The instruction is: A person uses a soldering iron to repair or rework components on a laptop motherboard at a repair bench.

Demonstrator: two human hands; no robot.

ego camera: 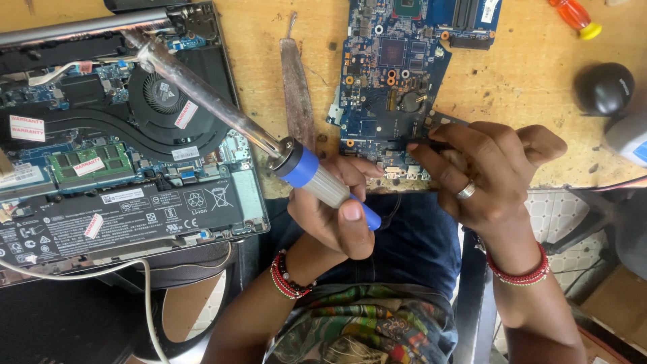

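Head view: the left hand (337, 216) grips a soldering iron (317, 178) by its blue-and-grey handle, metal shaft slanting over an opened laptop (121, 141) cut off at the tabletop's (526, 81) left edge. The right hand (485, 175) pinches the blue circuit board (391, 81) at the near edge, hiding the board's corner.

The one camera sat on the person's head and looked steeply down, close over the wooden bench (283, 27) edge, both hands and lap.
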